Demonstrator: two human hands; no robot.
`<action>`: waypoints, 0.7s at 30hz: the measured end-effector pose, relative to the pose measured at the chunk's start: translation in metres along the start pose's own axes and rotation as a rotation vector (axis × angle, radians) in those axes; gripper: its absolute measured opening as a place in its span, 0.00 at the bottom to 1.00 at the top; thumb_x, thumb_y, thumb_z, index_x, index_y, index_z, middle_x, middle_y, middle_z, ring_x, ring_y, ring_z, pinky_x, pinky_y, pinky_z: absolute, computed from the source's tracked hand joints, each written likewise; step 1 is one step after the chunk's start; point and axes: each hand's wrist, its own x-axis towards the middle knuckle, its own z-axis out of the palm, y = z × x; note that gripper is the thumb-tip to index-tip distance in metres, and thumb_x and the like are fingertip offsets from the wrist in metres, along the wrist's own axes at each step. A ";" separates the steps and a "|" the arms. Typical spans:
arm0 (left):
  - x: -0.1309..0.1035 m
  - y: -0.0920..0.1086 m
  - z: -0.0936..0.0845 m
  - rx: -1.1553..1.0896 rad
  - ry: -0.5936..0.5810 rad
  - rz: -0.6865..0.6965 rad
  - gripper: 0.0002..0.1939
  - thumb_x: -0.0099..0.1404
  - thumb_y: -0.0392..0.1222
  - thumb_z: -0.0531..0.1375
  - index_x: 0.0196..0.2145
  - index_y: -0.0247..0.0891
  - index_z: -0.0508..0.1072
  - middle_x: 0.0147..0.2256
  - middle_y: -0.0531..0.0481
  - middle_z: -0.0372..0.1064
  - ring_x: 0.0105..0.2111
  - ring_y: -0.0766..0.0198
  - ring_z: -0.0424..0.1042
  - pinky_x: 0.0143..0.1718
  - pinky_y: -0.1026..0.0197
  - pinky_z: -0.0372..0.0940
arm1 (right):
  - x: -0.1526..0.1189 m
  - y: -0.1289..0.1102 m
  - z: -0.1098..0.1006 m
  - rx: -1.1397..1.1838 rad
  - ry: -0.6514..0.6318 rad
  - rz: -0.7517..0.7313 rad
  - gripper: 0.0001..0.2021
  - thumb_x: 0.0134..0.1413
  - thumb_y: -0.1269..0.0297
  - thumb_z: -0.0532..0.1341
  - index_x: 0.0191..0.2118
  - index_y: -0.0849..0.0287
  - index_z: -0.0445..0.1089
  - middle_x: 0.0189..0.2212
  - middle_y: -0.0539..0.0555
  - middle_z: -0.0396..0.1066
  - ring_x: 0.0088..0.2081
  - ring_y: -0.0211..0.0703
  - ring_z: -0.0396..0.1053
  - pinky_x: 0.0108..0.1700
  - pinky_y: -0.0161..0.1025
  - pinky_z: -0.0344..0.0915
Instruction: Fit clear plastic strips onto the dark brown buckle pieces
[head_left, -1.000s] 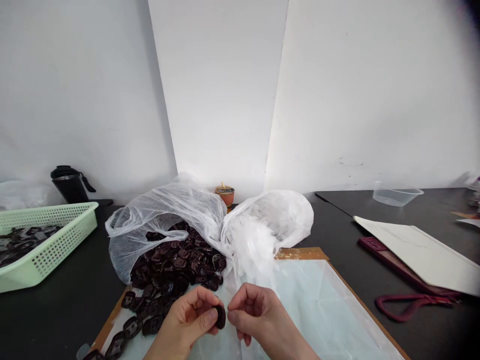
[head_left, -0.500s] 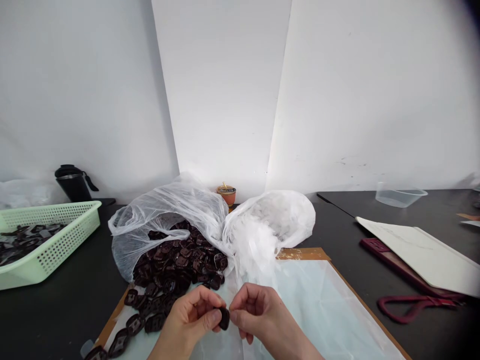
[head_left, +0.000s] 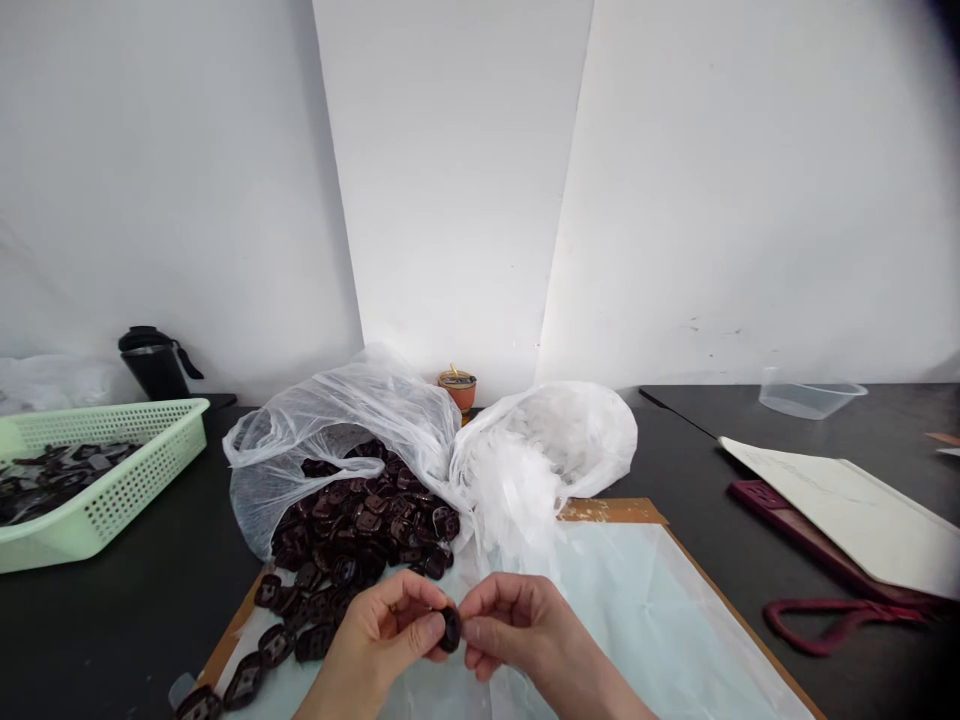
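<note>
My left hand [head_left: 390, 635] pinches a glossy dark brown button [head_left: 450, 630] between thumb and fingers, tilted on its edge. At the button's right edge, the thumb and forefinger of my right hand [head_left: 517, 635] are pressed together. Whatever lies between those right fingertips is too small to make out. Behind my left hand, a heap of similar dark brown buttons [head_left: 367, 520] spills from a clear plastic bag [head_left: 292, 420]. Just beyond my right hand lies a bunch of thin white, see-through film scraps [head_left: 517, 490], coming out of a second plastic bag [head_left: 619, 440].
A pale green basket [head_left: 142, 495] with dark pieces stands left, near a black tumbler [head_left: 154, 365]. A small orange-brown pot [head_left: 457, 388] sits behind the bags. Pale sheeting [head_left: 637, 600] covers a brown board [head_left: 701, 570]. Rightward are a notebook [head_left: 840, 510], dark red scissors [head_left: 814, 625] and a clear tub [head_left: 810, 397].
The button has turned slightly between my fingers, showing more of its face. My right fingertips stay close against its edge. The whole view has shifted a little.
</note>
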 end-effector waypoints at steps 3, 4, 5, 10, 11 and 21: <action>0.000 0.001 -0.002 0.034 0.016 -0.007 0.12 0.52 0.47 0.71 0.32 0.38 0.82 0.30 0.49 0.77 0.31 0.61 0.73 0.34 0.61 0.70 | 0.000 0.001 -0.004 -0.006 0.003 0.016 0.14 0.41 0.60 0.73 0.31 0.66 0.77 0.20 0.53 0.76 0.24 0.37 0.72 0.31 0.34 0.69; 0.000 0.001 -0.003 0.035 0.011 -0.012 0.12 0.53 0.48 0.70 0.33 0.38 0.83 0.30 0.48 0.78 0.32 0.60 0.74 0.35 0.61 0.71 | 0.001 0.002 -0.004 -0.010 0.016 0.018 0.13 0.41 0.60 0.73 0.31 0.66 0.77 0.20 0.52 0.75 0.23 0.37 0.72 0.30 0.34 0.69; 0.001 0.001 -0.004 0.034 0.002 -0.016 0.12 0.53 0.47 0.70 0.33 0.39 0.83 0.31 0.47 0.79 0.32 0.59 0.74 0.36 0.60 0.71 | 0.002 0.002 -0.004 -0.011 0.030 0.018 0.13 0.40 0.60 0.73 0.30 0.65 0.76 0.19 0.52 0.75 0.23 0.37 0.72 0.29 0.34 0.68; 0.003 -0.003 -0.005 0.059 -0.018 -0.010 0.07 0.50 0.39 0.71 0.30 0.39 0.84 0.28 0.49 0.78 0.29 0.61 0.74 0.33 0.61 0.71 | 0.005 0.004 -0.002 0.027 0.065 0.020 0.16 0.34 0.61 0.75 0.27 0.63 0.71 0.17 0.48 0.72 0.20 0.38 0.71 0.24 0.33 0.67; 0.004 -0.005 -0.005 0.067 -0.015 -0.011 0.07 0.49 0.38 0.71 0.30 0.39 0.84 0.28 0.50 0.77 0.30 0.61 0.74 0.33 0.61 0.71 | 0.005 0.003 -0.001 0.034 0.062 0.022 0.17 0.33 0.61 0.75 0.27 0.63 0.70 0.17 0.48 0.72 0.20 0.38 0.71 0.24 0.33 0.67; 0.004 -0.010 -0.004 0.056 0.046 -0.001 0.07 0.48 0.38 0.71 0.27 0.36 0.80 0.27 0.49 0.78 0.28 0.60 0.74 0.32 0.60 0.71 | 0.001 0.004 -0.002 0.069 0.010 0.026 0.20 0.33 0.57 0.76 0.28 0.62 0.69 0.22 0.51 0.76 0.25 0.39 0.74 0.29 0.35 0.69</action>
